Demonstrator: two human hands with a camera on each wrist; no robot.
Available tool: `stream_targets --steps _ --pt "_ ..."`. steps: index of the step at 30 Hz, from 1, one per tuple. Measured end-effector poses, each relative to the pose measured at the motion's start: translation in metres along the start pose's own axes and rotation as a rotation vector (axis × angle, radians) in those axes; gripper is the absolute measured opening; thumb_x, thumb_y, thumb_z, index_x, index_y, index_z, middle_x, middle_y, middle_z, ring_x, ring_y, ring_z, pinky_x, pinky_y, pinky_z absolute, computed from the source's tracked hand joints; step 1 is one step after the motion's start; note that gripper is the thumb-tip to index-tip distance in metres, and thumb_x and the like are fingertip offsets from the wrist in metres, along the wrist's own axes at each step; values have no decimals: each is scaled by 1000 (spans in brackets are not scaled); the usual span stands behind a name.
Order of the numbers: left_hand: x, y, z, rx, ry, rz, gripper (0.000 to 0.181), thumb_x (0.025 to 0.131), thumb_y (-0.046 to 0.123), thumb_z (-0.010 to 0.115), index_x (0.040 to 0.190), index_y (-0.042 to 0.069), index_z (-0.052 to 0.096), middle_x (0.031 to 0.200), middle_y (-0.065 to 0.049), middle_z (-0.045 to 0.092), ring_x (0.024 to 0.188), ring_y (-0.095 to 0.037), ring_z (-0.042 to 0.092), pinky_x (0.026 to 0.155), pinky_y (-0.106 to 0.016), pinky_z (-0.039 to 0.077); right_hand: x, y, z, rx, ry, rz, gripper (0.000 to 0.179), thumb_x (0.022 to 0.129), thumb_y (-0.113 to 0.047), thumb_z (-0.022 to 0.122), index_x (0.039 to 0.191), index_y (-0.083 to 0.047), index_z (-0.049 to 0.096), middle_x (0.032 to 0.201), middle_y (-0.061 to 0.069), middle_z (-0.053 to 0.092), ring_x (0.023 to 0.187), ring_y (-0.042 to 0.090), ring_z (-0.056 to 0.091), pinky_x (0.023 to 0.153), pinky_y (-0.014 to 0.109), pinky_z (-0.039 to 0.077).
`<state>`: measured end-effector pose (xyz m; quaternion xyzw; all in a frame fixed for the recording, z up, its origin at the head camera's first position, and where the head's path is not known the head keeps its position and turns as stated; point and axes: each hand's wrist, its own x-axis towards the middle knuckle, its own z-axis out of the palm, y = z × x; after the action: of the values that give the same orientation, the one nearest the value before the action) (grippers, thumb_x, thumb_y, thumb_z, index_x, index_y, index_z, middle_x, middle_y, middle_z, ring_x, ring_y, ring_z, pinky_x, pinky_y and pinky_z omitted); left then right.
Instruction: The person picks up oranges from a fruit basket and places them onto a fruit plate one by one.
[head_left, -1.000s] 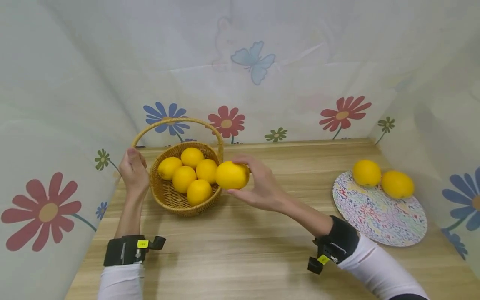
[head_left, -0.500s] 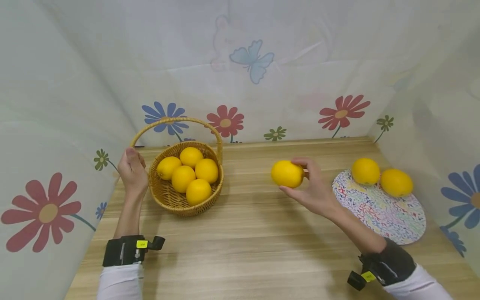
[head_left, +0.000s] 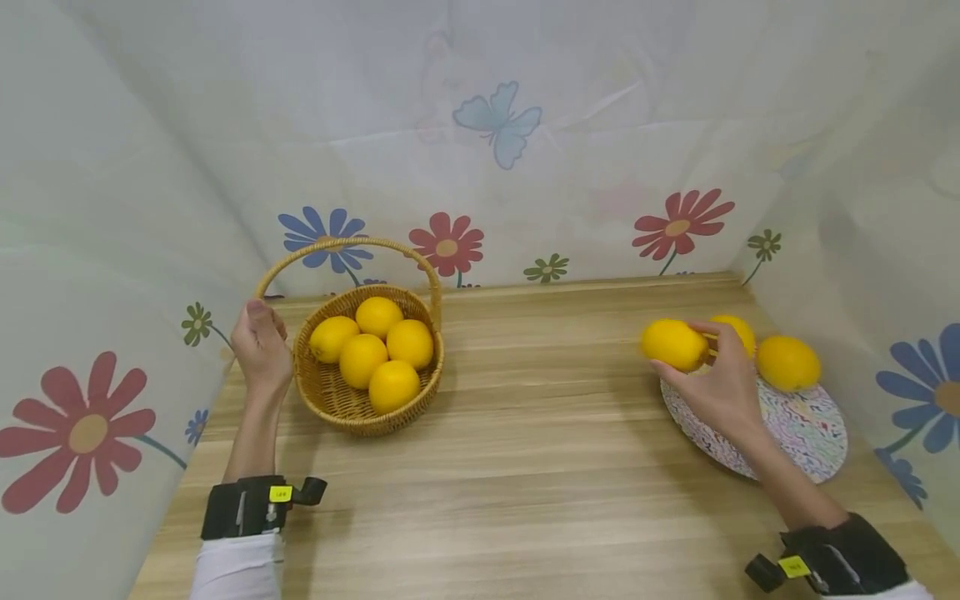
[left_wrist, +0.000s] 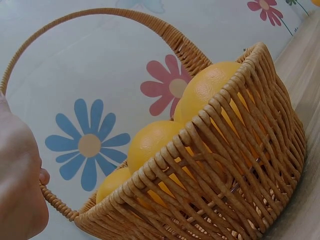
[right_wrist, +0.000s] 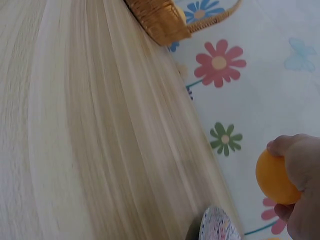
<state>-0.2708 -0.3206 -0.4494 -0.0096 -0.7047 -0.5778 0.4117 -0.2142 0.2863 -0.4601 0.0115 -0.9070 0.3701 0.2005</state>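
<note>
My left hand (head_left: 262, 346) grips the left side of the handle of a wicker basket (head_left: 367, 423), its fingers curled round the cane. Several yellow lemons (head_left: 363, 362) lie inside; in the left wrist view a lemon (left_wrist: 155, 142) shows above the woven rim. With thumb and fingers my right hand (head_left: 722, 383) pinches another lemon (head_left: 672, 345), held over the left edge of a round speckled plate (head_left: 806, 433). On the back of that plate sit two more lemons, one (head_left: 789, 363) in full view and one (head_left: 737, 335) partly hidden behind my right hand.
A wooden table (head_left: 510, 483) carries the basket on its left and the plate on its right. Pale curtain walls (head_left: 585, 192) printed with flowers and a butterfly stand close behind and along both sides.
My right hand has carried its lemon from the basket's right rim across the table to the plate. My left hand stays on the basket handle, and the basket stands where it was.
</note>
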Motion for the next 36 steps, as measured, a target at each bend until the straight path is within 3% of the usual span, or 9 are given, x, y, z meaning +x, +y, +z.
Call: stream_targets --steps 7,14,19,36 --pt "-1 2 -1 0 -5 13 55 112 77 46 80 32 48 64 16 43 58 -5 33 57 -21 28 -1 21 -10 -35 25 125 85 95 -27 95 159 2 45 153 31 55 130 50 58 90 22 41" --pt "-1 2 -2 20 -12 -6 52 117 70 44 80 34 47 65 13 42 58 -8 32 58 -23 28 -4 31 -9 -85 52 137 83 97 -25 92 159 5 45 149 35 58 125 51 56 98 56 45" --pt "-1 2 -2 13 -13 -4 54 113 76 45 80 34 48 66 13 43 59 -8 33 59 -23 29 -7 39 -3 -68 60 135 83 96 -21 93 159 7 45 150 37 57 127 54 55 104 69 44" --pt "-1 0 -1 10 -17 -17 53 113 75 46 80 33 48 66 12 43 59 -9 33 59 -23 29 -12 50 8 -88 77 145 82 95 -19 92 156 12 47 147 39 56 131 55 53 110 72 43"
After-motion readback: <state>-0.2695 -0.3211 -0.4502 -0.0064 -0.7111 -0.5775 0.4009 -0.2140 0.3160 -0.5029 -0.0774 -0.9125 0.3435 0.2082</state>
